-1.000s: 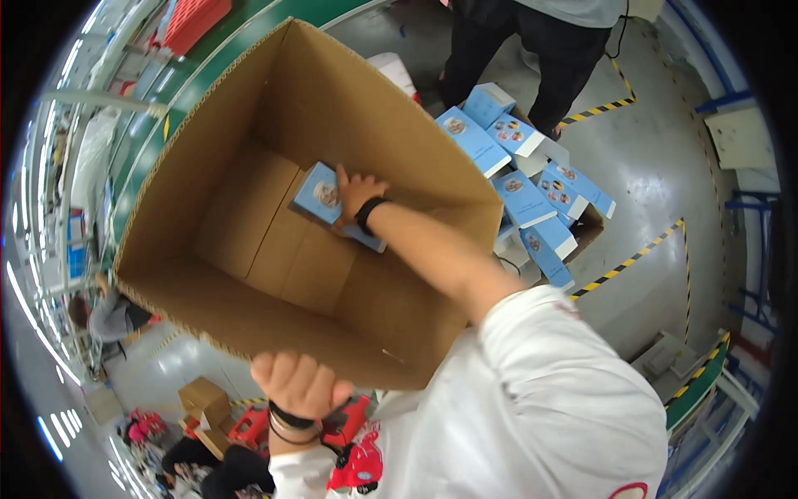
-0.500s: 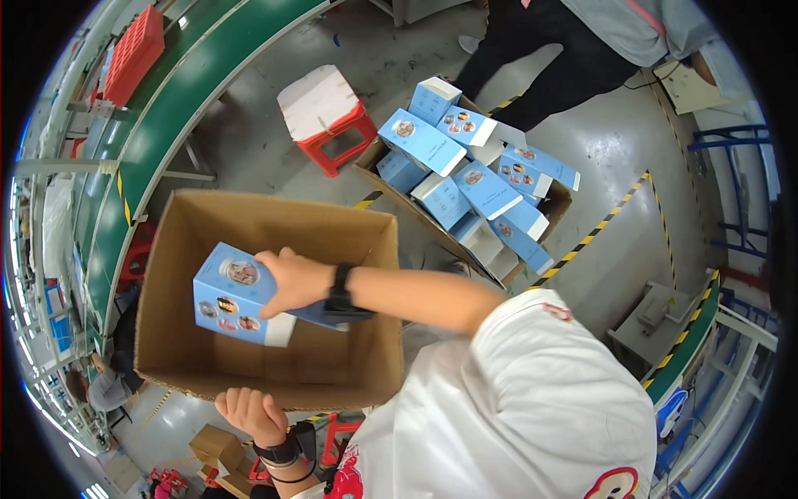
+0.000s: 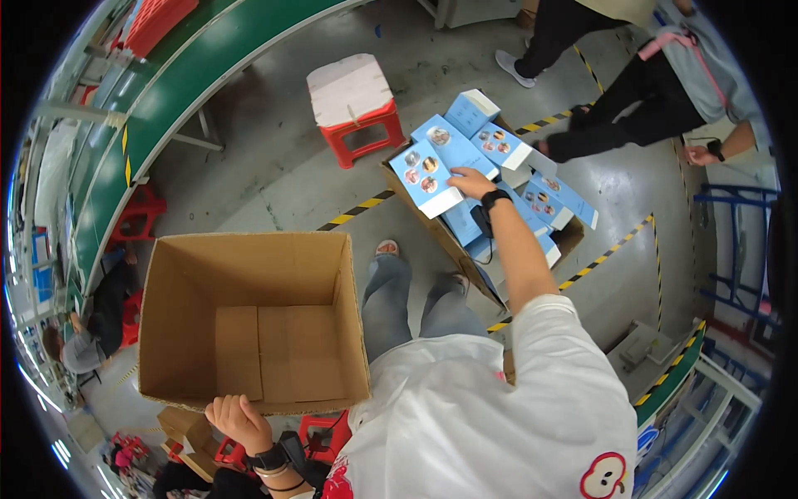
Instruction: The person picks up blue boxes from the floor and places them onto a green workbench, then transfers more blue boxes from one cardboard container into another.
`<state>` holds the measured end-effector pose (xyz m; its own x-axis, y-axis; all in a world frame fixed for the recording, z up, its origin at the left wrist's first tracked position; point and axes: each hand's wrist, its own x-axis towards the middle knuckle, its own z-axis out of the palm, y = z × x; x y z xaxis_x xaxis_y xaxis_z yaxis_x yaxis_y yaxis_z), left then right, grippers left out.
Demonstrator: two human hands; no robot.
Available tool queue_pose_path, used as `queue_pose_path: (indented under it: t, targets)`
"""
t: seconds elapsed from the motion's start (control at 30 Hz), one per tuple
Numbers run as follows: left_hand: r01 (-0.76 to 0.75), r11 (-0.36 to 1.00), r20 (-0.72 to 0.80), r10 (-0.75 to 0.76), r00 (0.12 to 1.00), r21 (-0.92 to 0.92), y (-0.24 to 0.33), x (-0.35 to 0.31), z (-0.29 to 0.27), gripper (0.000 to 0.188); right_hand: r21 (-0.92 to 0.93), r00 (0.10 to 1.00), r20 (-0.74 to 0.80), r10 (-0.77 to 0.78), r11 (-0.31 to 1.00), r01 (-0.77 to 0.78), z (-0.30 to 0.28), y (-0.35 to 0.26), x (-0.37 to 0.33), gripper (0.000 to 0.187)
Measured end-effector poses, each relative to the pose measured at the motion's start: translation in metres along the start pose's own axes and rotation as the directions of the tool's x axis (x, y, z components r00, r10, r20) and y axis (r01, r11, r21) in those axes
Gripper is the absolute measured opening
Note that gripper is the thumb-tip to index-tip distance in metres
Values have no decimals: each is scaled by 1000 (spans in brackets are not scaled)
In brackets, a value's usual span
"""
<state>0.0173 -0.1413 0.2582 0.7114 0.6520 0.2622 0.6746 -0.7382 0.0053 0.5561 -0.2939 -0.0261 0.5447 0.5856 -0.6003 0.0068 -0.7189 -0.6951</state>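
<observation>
My left hand point(image 3: 239, 422) is closed over the near rim of a large open cardboard box point(image 3: 309, 366), whose bare inner panels show. My right arm reaches out to the right, and my right hand point(image 3: 472, 182) grips the edge of a blue carton point(image 3: 416, 162) with round pictures and a white end. That carton is over the left end of a second cardboard box point(image 3: 443, 244) on the floor. Several similar blue cartons point(image 3: 499, 145) lie piled in it at different angles, some partly hidden by my arm.
A red stool point(image 3: 359, 133) with a pale top stands beyond the boxes. A green conveyor point(image 3: 187, 71) curves along the left. Two people point(image 3: 636, 116) stand at the far right. Yellow-black tape point(image 3: 357, 209) marks the floor. Another person point(image 3: 83, 349) is at the left.
My right hand has moved from inside the large cardboard box to the filled one on the right, with the blue carton. My left hand stays on the rim. Another person has come into view.
</observation>
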Motion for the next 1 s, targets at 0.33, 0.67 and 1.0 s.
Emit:
queue_pose_path:
  t: [0.33,0.67,1.0]
  targets:
    - [60,998,43,-61,997,23,-36,36,-13,37,-634,869,-350,-349,771,54,96,-89,0,76]
    - [-39,998,-34,38,999,-38,-77,79,8,31,-557,872,-490,5,767,-318,55,-30,45,43]
    - [-155,970,-222,112,969,-186,-103,187,37,28,-330,947,18,-321,892,309,138,-111,-37,37]
